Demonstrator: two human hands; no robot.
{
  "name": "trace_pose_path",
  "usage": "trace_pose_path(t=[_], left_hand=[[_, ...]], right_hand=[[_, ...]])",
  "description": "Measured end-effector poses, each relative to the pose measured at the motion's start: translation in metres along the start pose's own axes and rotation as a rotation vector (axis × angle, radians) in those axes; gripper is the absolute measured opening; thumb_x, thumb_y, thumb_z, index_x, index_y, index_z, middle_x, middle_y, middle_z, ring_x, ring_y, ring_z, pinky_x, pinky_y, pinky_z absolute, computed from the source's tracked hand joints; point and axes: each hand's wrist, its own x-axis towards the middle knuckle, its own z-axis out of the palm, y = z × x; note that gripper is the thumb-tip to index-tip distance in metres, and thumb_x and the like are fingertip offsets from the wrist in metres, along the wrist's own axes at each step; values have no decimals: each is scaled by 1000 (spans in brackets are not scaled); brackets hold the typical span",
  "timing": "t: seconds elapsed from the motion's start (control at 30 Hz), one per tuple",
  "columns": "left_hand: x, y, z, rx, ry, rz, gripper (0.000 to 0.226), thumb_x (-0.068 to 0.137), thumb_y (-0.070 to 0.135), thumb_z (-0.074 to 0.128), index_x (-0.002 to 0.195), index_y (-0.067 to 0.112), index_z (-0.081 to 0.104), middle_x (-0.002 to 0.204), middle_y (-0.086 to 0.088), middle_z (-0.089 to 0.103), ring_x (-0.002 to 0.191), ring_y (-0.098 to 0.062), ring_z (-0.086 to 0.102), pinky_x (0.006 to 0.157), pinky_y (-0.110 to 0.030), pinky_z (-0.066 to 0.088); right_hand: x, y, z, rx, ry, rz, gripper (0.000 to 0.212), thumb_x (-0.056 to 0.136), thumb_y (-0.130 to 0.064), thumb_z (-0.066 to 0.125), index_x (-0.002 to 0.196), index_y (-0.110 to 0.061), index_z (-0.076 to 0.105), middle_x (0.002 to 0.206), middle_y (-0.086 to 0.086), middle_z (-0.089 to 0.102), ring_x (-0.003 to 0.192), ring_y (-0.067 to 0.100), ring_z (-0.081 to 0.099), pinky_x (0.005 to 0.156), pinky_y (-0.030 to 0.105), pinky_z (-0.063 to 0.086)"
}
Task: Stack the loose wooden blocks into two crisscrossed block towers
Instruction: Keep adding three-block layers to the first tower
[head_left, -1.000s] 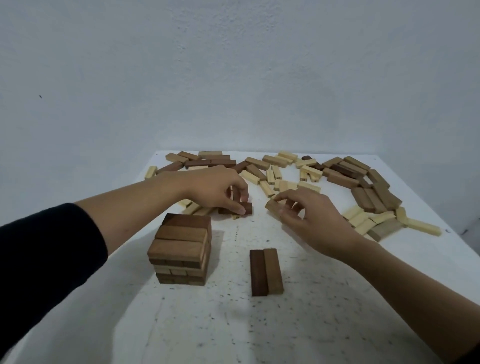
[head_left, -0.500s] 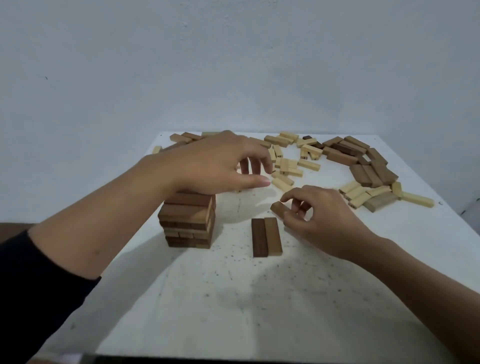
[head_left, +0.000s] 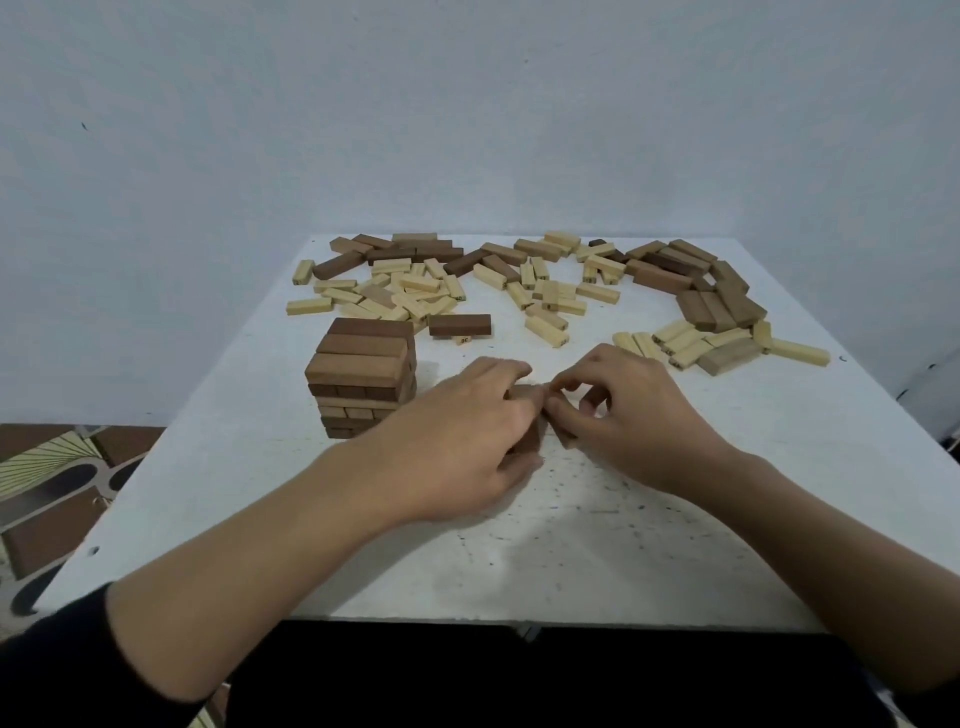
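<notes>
blocks (head_left: 527, 415), left hand (head_left: 457, 441), right hand (head_left: 628, 415) gripping

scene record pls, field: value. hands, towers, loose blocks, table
left hand: on the blocks of the second tower's base, grip partly hidden
right hand: at the same blocks, fingers curled, contents unclear
finished tower: several crisscrossed layers, left of both hands
second tower base: mostly covered by the hands
loose blocks: dark and light, scattered along the far edge
table: white, speckled

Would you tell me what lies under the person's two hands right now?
Brown blocks show between the left hand and right hand, on the white table. Their number and arrangement are covered.
</notes>
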Motion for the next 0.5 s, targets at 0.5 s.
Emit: trace_pose_path(t=[0.5], left_hand=[[-4, -7, 21, -287, 95, -100, 55, 102, 44, 52, 153, 26, 39, 153, 2, 37, 141, -13, 31, 109, -25, 29]], right_hand=[[17, 23, -26, -38, -373, -73, 78, 75, -60, 79, 144, -35, 51, 123, -24, 53, 107, -9, 48, 78, 13, 34]])
